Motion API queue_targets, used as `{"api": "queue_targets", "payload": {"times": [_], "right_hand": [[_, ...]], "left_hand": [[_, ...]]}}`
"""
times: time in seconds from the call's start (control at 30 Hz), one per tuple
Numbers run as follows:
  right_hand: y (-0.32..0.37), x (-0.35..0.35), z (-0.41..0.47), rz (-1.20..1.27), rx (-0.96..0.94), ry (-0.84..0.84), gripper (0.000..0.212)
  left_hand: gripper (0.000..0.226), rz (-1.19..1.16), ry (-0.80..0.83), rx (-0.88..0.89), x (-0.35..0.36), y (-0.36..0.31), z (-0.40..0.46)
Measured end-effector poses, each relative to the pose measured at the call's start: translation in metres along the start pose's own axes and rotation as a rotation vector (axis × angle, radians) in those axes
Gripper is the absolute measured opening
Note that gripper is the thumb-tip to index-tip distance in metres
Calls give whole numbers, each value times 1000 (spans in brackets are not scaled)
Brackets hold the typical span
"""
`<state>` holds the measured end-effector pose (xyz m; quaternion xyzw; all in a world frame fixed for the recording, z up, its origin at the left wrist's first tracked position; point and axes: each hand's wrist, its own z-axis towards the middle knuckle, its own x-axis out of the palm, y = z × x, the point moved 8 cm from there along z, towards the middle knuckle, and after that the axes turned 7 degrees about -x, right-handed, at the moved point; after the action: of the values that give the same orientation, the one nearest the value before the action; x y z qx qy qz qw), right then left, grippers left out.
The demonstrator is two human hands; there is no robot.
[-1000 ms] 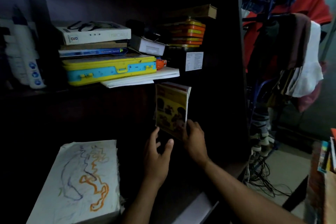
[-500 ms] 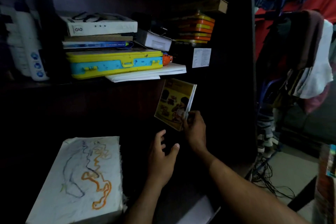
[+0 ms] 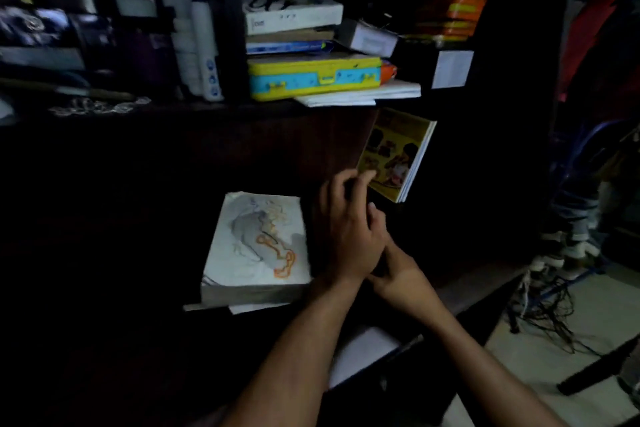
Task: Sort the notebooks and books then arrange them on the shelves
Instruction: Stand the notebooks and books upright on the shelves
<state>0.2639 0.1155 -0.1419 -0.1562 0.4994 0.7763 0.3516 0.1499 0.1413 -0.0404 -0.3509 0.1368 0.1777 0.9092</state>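
in the dark shelf the yellow book stands tilted; my left hand is loosely curled at its corner, my right hand half hidden, grip unclear.

Dim light. Dark wooden shelf unit fills view; pale floor lower right with tangled black cables; red cloth hanging at right.

Both bare forearms rise from the bottom edge toward the middle of the frame. The left hand sits higher — back to the camera, fingers loosely curled and spread, fingertips blurred at upper centre. The right hand lies just below and right of it, partly tucked behind the left — its fingers cannot be made out.
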Motion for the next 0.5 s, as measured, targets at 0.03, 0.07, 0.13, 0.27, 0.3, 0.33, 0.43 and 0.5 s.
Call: {"api": "queue_targets", "payload": {"times": [0.03,0.07,0.13,0.27,0.3,0.33,0.43,0.5], "right_hand": [[1,2,-1,-67,-3,20,71],[4,4,0,-162,-24,54,69],[12,14,3,-344,-114,159,70],[30,23,-1,-445,-263,189,73],[34,23,-4,-437,-274,170,74],[36,22,-6,-431,-282,160,75],[41,18,-9,-431,-264,142,79],[45,16,-11,-400,-243,143,83]], "left_hand": [[41,23,9,-27,-17,5,-3],[36,57,10,-45,-36,13,-7],[36,179,-58,-93,-92,44,-13],[66,237,144,-615,-166,130,-37],[74,168,261,-688,-159,134,-50],[81,163,349,-687,-148,131,-62],[109,435,508,-560,-119,119,-80],[110,639,556,-479,-107,112,-83]]}}
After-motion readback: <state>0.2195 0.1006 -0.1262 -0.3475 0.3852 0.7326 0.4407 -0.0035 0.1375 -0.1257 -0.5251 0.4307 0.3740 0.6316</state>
